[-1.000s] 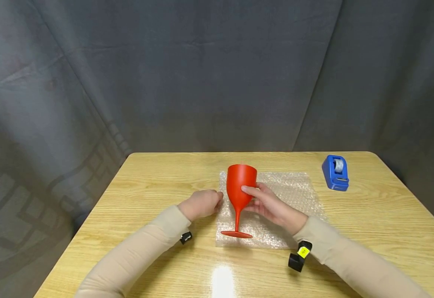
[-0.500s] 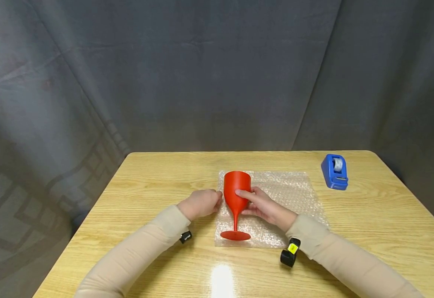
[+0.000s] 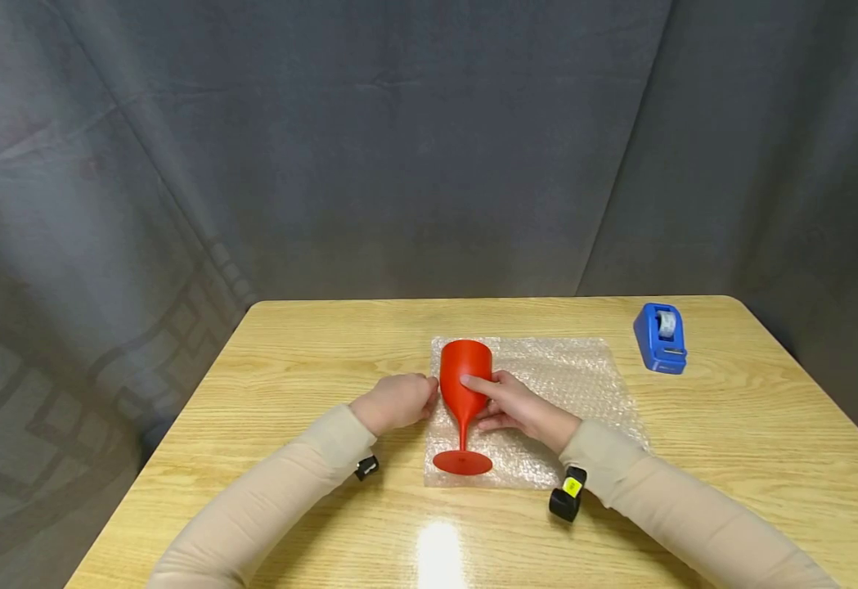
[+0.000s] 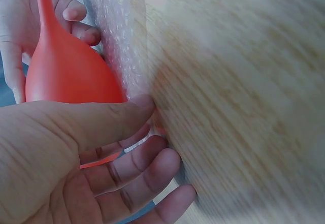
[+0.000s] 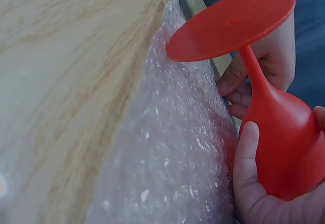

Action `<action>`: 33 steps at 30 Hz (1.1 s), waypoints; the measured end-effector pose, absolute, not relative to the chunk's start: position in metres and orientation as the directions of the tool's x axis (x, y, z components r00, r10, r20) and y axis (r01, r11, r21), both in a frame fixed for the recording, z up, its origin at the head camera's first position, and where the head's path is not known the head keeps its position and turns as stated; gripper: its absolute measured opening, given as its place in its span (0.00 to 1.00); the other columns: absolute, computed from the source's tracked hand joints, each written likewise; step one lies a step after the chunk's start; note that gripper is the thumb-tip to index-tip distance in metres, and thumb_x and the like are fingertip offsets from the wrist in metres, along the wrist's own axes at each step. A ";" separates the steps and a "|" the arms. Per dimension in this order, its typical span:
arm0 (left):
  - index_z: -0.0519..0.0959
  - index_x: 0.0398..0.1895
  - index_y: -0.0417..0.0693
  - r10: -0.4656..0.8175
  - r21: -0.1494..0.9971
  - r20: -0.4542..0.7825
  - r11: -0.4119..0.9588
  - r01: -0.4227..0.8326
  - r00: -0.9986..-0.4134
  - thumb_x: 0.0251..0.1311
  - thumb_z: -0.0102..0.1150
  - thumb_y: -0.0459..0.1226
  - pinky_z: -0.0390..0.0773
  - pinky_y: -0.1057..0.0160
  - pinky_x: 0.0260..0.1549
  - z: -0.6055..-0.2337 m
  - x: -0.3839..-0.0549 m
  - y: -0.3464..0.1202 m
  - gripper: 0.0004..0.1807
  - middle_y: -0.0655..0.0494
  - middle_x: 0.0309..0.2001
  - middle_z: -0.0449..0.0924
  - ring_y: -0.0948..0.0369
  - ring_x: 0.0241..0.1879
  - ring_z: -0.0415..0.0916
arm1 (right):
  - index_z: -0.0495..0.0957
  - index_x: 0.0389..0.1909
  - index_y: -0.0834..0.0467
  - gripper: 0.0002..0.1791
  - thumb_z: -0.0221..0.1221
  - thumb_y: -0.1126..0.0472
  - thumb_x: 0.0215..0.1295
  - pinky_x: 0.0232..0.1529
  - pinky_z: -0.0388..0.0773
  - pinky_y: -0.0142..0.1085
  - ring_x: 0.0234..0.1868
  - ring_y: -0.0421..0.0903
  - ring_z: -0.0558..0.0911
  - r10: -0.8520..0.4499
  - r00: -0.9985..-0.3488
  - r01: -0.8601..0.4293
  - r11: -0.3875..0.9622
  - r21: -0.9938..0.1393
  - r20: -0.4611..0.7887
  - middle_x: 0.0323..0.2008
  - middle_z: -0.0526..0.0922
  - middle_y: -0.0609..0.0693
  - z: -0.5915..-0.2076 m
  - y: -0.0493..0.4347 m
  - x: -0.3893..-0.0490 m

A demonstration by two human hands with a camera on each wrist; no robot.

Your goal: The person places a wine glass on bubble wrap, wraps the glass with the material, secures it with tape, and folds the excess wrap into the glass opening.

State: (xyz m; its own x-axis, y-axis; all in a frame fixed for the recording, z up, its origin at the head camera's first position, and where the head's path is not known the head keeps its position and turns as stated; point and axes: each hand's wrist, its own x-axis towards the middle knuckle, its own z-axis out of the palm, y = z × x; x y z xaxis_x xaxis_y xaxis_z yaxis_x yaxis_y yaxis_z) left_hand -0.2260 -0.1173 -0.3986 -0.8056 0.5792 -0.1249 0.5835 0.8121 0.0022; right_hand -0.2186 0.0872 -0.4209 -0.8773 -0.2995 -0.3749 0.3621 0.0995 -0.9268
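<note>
A red wine goblet [image 3: 465,388] lies low over the left part of a clear bubble wrap sheet [image 3: 568,368], its bowl pointing away and its round foot towards me. My right hand [image 3: 520,409] grips the bowl, thumb on top and fingers curled round the far side. At the sheet's left edge is my left hand [image 3: 399,402], fingers curled and thumb tip on the edge, pinching the bubble wrap. In the left wrist view the goblet's bowl [image 4: 71,74] is right beside that thumb. Seen from the right wrist, the foot [image 5: 233,23] stands out over the bubble wrap.
A blue tape dispenser [image 3: 662,339] with a roll of tape stands on the wooden table [image 3: 311,343] at the back right. Behind the table hangs a dark grey curtain [image 3: 414,164]. Each wrist wears a small black camera.
My right hand has brought the goblet down and slightly left, close over the bubble wrap, tilting its foot towards me. My left hand has stayed at the sheet's edge.
</note>
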 end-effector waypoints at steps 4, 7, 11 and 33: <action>0.72 0.28 0.50 0.575 0.006 -0.132 0.815 0.579 -0.808 0.58 0.64 0.36 0.79 0.62 0.25 -0.398 -0.225 -0.117 0.09 0.58 0.25 0.74 0.61 0.26 0.72 | 0.51 0.59 0.66 0.36 0.58 0.48 0.65 0.26 0.85 0.35 0.19 0.42 0.80 -0.293 -0.876 0.371 0.095 -0.924 -0.382 0.29 0.81 0.57 -0.422 0.087 -0.220; 0.73 0.29 0.49 0.570 0.016 -0.138 0.819 0.573 -0.810 0.58 0.64 0.36 0.79 0.63 0.25 -0.398 -0.226 -0.118 0.08 0.58 0.25 0.74 0.61 0.26 0.72 | 0.48 0.58 0.64 0.36 0.58 0.49 0.66 0.25 0.85 0.36 0.18 0.42 0.80 -0.286 -0.877 0.378 0.089 -0.921 -0.387 0.27 0.80 0.56 -0.420 0.086 -0.220; 0.76 0.33 0.45 0.538 0.125 -0.149 0.842 0.524 -0.830 0.55 0.66 0.34 0.80 0.62 0.29 -0.396 -0.228 -0.120 0.07 0.56 0.27 0.77 0.60 0.28 0.74 | 0.47 0.57 0.64 0.35 0.58 0.49 0.66 0.25 0.86 0.37 0.18 0.43 0.81 -0.285 -0.875 0.385 0.078 -0.920 -0.390 0.27 0.80 0.57 -0.419 0.085 -0.219; 0.64 0.62 0.32 0.276 0.873 -0.471 0.281 -0.398 -0.838 0.73 0.39 0.33 0.85 0.51 0.43 -0.395 -0.243 -0.118 0.19 0.44 0.44 0.76 0.55 0.37 0.76 | 0.47 0.58 0.62 0.49 0.67 0.40 0.53 0.27 0.86 0.38 0.21 0.45 0.82 -0.308 -0.860 0.404 0.076 -0.911 -0.407 0.31 0.80 0.61 -0.426 0.090 -0.224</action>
